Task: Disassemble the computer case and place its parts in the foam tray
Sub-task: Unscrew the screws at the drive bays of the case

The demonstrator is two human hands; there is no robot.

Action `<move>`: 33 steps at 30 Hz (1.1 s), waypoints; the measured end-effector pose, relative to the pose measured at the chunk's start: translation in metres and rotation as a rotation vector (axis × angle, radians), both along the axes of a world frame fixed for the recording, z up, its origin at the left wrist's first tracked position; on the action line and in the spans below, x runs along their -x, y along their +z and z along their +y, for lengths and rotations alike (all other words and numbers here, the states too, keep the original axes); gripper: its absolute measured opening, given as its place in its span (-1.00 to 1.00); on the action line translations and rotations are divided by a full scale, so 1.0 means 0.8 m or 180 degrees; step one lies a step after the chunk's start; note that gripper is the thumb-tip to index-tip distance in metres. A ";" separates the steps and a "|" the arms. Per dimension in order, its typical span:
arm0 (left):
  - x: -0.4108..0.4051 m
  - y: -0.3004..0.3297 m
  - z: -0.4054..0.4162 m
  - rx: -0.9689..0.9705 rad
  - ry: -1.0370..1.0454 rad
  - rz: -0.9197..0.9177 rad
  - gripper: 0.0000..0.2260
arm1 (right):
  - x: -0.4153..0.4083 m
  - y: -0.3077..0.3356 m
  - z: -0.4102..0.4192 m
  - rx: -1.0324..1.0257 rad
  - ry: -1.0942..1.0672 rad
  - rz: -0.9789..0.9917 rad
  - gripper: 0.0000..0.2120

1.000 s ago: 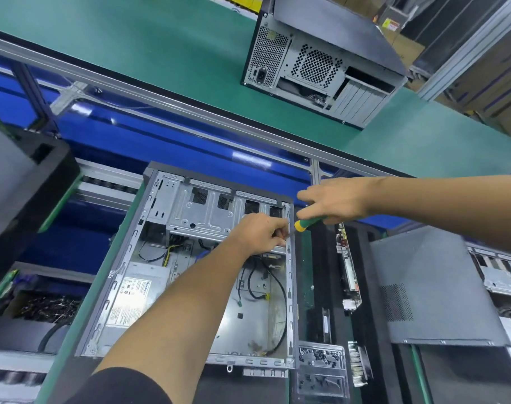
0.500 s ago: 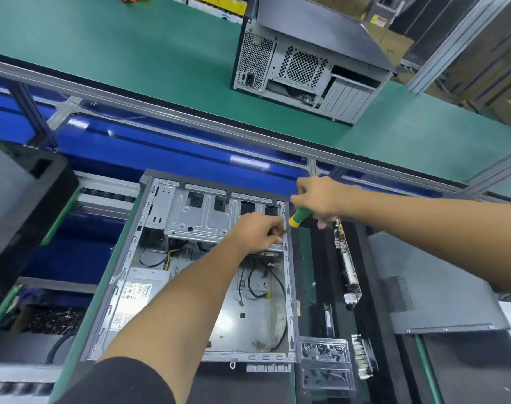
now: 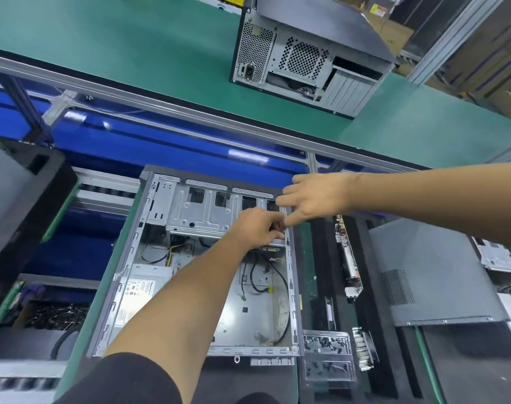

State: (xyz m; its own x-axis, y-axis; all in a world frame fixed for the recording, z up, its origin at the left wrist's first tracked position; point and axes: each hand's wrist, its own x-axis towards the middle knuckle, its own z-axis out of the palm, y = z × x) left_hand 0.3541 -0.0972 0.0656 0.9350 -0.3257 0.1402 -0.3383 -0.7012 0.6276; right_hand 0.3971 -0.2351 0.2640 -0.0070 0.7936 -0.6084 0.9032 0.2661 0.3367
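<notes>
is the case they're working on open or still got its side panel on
Open. The computer case lies flat with no side panel over it: the drive cage, power supply and loose cables inside are all exposed from above.

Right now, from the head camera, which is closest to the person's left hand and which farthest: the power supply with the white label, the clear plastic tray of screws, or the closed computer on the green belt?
From the left hand:
1. Power supply, inside the open case, lower left.
2. Tray of screws, lower right, beside the case.
3. Closed computer, far off on the green belt.
</notes>
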 end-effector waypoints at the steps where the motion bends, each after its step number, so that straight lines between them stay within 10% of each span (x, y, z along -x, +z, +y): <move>1: 0.000 0.001 0.000 0.0001 -0.0003 0.0013 -0.88 | -0.004 -0.004 -0.002 -0.0161 -0.0036 0.0082 -0.57; 10: -0.002 0.003 0.001 0.0114 -0.0079 0.0260 -0.88 | 0.004 -0.015 -0.020 -0.1324 -0.3706 0.1224 -0.87; 22: -0.001 0.009 0.006 0.1055 0.0077 0.0829 -0.83 | -0.003 0.010 -0.007 0.0285 -0.1324 0.0452 -0.82; 26: -0.004 0.008 0.007 0.1945 0.0384 0.1139 -0.75 | -0.021 0.013 -0.009 0.0728 0.0077 -0.0020 -0.41; 33: -0.007 0.007 0.006 0.2075 0.0326 0.1209 -0.68 | -0.019 -0.020 -0.013 -0.0703 -0.0971 0.1138 -0.49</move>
State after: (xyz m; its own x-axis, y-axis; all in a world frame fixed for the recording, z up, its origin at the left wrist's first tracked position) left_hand 0.3599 -0.0927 0.0714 0.9785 -0.1962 -0.0631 0.0305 -0.1648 0.9858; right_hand 0.4122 -0.2458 0.2483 0.0678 0.9012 -0.4281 0.9975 -0.0698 0.0112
